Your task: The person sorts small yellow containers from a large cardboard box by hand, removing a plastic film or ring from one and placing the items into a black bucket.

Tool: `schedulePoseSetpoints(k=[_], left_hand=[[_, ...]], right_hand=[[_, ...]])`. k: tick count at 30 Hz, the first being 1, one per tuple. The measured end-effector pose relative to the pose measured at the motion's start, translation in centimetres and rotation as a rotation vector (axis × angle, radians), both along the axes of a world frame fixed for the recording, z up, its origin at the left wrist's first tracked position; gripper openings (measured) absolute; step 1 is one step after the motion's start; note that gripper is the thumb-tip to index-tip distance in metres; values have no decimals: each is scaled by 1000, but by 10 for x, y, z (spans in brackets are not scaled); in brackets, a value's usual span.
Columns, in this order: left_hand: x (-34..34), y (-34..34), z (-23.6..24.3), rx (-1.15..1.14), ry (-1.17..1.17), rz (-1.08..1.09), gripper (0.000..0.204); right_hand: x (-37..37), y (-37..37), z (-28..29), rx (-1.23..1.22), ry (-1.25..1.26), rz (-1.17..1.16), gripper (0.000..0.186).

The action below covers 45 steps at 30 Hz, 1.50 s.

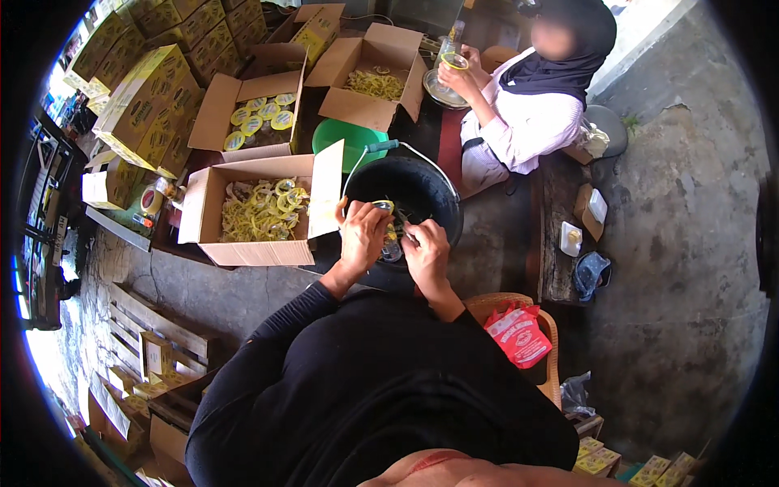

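Over a black bucket [445, 195] with a wire handle, both my hands meet. My left hand [363, 235] is closed around a small clear plastic cup [383, 206] with a yellow rim. Close beside it, my right hand [428, 253] is closed on a thin dark tool [401, 216], perhaps a small knife; its tip reaches toward the cup. Another clear cup [391, 247] shows below, between my hands and the bucket. To the left, an open cardboard box [268, 254] holds yellow strips and several yellow-rimmed cups.
Behind the bucket sits a green basin [337, 138]. Farther back are a box of lidded cups [203, 126] and a box of yellow strips [389, 45]. A co-worker [519, 122] holds a cup at the right. A red package [519, 334] lies on a wicker chair [553, 381].
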State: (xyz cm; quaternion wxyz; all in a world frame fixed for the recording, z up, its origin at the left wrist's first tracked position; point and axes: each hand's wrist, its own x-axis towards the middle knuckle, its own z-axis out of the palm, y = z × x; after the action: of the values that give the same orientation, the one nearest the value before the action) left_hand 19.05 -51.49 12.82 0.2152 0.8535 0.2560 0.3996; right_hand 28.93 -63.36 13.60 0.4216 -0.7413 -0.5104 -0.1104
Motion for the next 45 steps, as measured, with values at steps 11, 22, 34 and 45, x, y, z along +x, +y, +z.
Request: schedulePoseSetpoints(k=[11,22,34,45], left_hand=[[-3,-9,-8,19,36,73,4],[-10,-6,-19,-29,35,-6,2],[-6,2,-18,-55,38,-15,4],[1,3,-20,-75,17,-12,3]], right_hand=[[24,34,-17,-39,61,5,14],[11,17,-13,-49,41,27,10],[11,6,-10,-14,133,42,15],[23,10,-7,45,361,18,12]])
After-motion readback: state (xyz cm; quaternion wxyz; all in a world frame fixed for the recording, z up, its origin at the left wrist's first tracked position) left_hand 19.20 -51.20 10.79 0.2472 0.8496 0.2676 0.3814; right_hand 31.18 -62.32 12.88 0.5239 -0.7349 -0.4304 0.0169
